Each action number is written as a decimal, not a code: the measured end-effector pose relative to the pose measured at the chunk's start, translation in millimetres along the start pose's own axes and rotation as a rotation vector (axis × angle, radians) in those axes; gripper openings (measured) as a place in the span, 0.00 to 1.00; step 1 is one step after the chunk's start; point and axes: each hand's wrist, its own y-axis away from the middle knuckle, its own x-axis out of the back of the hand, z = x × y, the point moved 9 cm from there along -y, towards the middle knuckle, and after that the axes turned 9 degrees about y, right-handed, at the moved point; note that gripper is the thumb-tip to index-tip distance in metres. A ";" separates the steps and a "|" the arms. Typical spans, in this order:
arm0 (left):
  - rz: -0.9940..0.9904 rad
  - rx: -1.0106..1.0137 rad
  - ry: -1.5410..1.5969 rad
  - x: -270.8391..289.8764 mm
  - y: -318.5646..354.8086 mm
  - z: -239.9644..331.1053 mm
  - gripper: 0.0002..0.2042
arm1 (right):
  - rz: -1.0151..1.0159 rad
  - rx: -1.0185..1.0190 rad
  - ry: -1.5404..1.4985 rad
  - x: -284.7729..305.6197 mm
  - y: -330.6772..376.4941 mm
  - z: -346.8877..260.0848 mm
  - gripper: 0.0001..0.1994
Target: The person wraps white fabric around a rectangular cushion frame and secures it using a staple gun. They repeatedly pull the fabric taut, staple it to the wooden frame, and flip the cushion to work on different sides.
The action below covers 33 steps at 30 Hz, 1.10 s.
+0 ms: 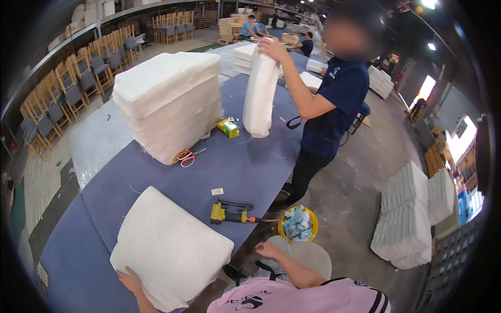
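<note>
A white fabric-covered seat cushion (pixel 169 245) lies on the blue-grey table in front of me. My left hand (pixel 130 280) grips its near left edge, and part of the fingers is hidden at the rim. Over my lap, beside the table edge, my right hand (pixel 268 250) is closed, with nothing visible in its curled fingers. Beyond the cushion's right side, a yellow and black staple gun (pixel 229 212) lies on its side with a hose attached. Near it is a small pale label (pixel 217 191). Red-handled scissors (pixel 188 158) rest farther back.
A tall stack of white cushions (pixel 167 104) stands at the far left, beside a yellow-green box (pixel 228 128). Across the table, a co-worker (pixel 342 99) holds another cushion (pixel 261 94) upright. A yellow bucket of scraps (pixel 314 225) and cushion stacks (pixel 404 219) are on the floor.
</note>
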 end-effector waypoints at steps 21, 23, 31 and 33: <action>0.061 0.075 0.206 18.6 23.4 30.1 0.36 | 0.458 0.103 -0.996 144.4 -44.1 -142.5 0.12; 0.088 0.024 0.245 18.7 21.1 22.9 0.35 | 0.582 0.170 -0.854 188.4 -82.4 -171.3 0.13; 0.070 0.089 0.439 19.7 14.5 8.2 0.35 | 0.386 0.525 -0.060 118.6 -217.5 -418.9 0.20; 0.044 0.138 0.438 19.7 7.9 5.6 0.35 | 0.244 0.552 -0.063 65.5 -231.3 -453.3 0.23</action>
